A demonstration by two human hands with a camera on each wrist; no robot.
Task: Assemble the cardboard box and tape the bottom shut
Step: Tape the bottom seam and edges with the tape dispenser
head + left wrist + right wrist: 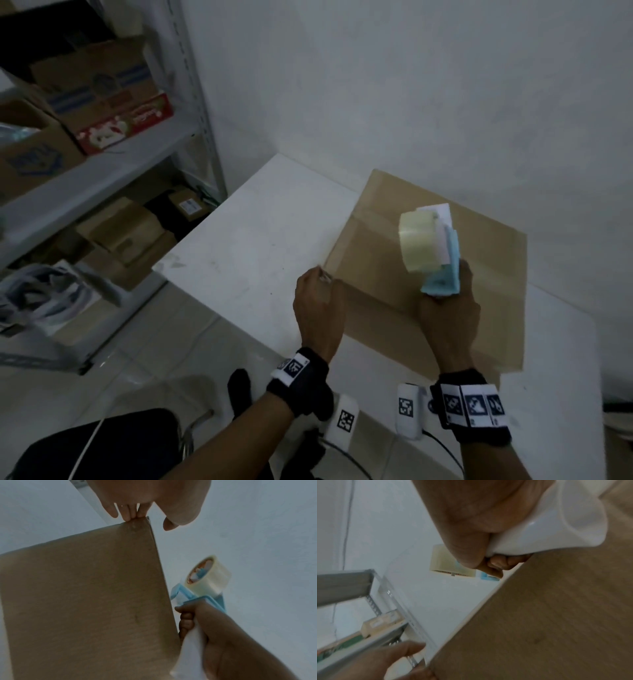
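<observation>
A brown cardboard box [376, 260] stands on the white table [260, 240], closed flaps facing up with a glossy strip of clear tape along the seam. My left hand [317, 298] is at the box's near-left corner, and in the left wrist view its fingertips [133, 516] press on that corner edge [137, 523] with the thumb held apart. My right hand [448, 315] grips the white handle [547, 527] of a blue tape dispenser [442, 281], held just above the box top. Its clear tape roll [418, 240] points away from me.
A grey metal shelf rack [102, 164] full of cardboard boxes stands to the left of the table. A white wall [411, 85] runs close behind the box. The table's left edge [212, 219] drops to a tiled floor [144, 359], where my dark foot [239, 383] shows.
</observation>
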